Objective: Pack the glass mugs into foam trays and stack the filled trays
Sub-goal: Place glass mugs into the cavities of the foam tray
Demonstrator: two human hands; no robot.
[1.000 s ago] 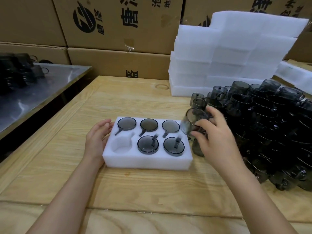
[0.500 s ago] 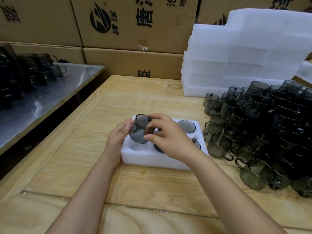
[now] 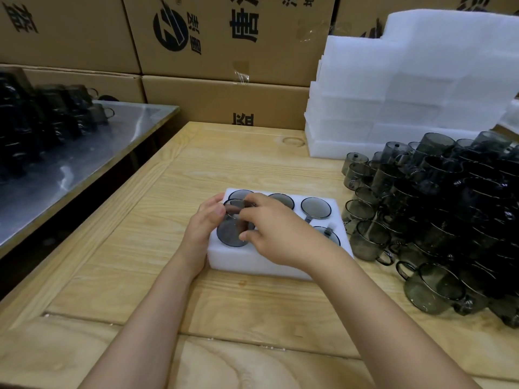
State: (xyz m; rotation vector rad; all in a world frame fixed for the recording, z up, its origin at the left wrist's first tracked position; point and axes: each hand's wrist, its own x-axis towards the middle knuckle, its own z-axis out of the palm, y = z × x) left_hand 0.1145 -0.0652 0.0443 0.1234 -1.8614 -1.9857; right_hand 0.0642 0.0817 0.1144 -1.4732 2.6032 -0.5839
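From my head camera, I am looking down at a wooden counter. A white foam tray is lying in the middle of it.

My right hand is curling its fingers around a dark glass mug and holding it. The mug is tipping over the front left hole of the tray.

My left hand is resting at the left end of the tray, with its fingers touching the mug. I cannot tell if it is gripping.

Other mugs are sitting in the back holes and the front right hole.

A big pile of mugs is sitting on my right. White foam trays are piling up behind it. Cardboard boxes are standing at the back. A metal counter is on my left.
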